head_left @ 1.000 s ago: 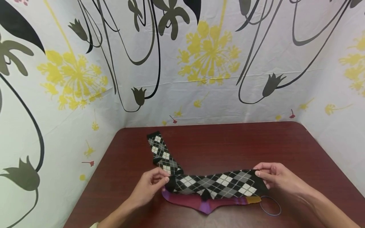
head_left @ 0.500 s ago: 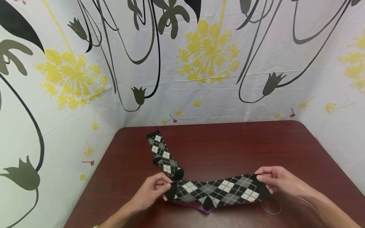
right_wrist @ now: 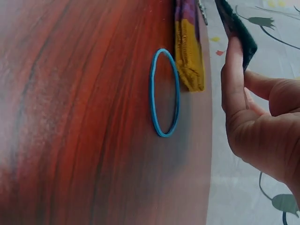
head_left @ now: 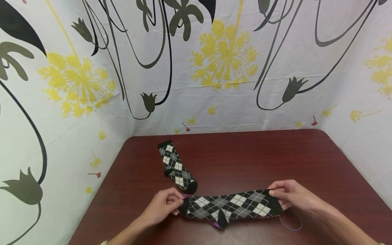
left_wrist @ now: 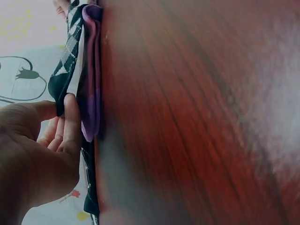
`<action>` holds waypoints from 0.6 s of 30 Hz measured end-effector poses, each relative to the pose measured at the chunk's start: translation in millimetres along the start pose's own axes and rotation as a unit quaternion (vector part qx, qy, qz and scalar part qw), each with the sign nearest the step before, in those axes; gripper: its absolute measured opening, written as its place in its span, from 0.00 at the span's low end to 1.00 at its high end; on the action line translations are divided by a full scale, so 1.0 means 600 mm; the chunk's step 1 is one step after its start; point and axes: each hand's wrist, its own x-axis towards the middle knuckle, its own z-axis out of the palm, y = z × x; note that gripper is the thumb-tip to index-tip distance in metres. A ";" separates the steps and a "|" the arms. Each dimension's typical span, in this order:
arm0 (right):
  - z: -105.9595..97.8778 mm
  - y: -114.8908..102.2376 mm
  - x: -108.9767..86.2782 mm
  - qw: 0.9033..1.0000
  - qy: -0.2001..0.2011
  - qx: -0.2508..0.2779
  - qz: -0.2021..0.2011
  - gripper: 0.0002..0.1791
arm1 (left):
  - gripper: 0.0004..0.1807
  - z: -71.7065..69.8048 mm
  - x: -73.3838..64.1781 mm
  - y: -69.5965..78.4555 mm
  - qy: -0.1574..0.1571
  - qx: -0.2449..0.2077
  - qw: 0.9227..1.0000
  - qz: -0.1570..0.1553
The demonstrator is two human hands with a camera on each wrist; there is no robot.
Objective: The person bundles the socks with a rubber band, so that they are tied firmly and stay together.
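A black, grey and white argyle sock (head_left: pixel 232 206) stretches sideways between the two hands. My left hand (head_left: pixel 163 206) pinches its toe end between thumb and fingers, and my right hand (head_left: pixel 292 195) pinches the dark cuff. Under it lie purple socks with a mustard cuff (right_wrist: pixel 190 56), mostly covered in the head view; the left wrist view shows their purple folds (left_wrist: pixel 91 93) resting on the table, the argyle sock held just above. Beyond my left hand, a second argyle sock (head_left: pixel 177 166) lies flat, its toe pointing toward the hands.
A blue elastic band (right_wrist: pixel 152 93) lies on the table near the mustard cuff, below my right hand. The dark red wooden table (head_left: pixel 245 160) ends at a pale patterned cloth wall (head_left: pixel 183 78), with more cloth at both sides.
Both hands have brought the argyle sock down toward me, over the purple socks, which show less now. The second argyle sock's toe has come into view. The right hand has lately shifted slightly left.
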 end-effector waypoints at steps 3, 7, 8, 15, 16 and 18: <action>0.005 0.003 0.006 1.000 0.016 -0.025 0.002 0.13 | 0.04 -0.001 0.004 -0.004 0.006 0.033 0.999 0.010; 0.010 0.006 0.010 0.998 0.035 -0.052 0.004 0.10 | 0.01 -0.002 0.009 -0.010 0.006 0.091 0.996 0.020; 0.011 0.006 0.010 0.998 0.037 -0.055 0.002 0.10 | 0.01 -0.002 0.010 -0.011 0.006 0.104 0.994 0.022; 0.017 0.005 0.011 0.997 0.044 -0.069 -0.002 0.08 | 0.02 -0.004 0.017 -0.012 0.012 0.148 0.989 0.021; 0.018 0.004 0.011 0.996 0.046 -0.072 0.001 0.07 | 0.02 -0.003 0.018 -0.011 0.014 0.148 0.989 0.019; 0.019 0.002 0.011 0.996 0.052 -0.078 0.009 0.07 | 0.02 -0.002 0.018 -0.010 0.016 0.145 0.989 0.012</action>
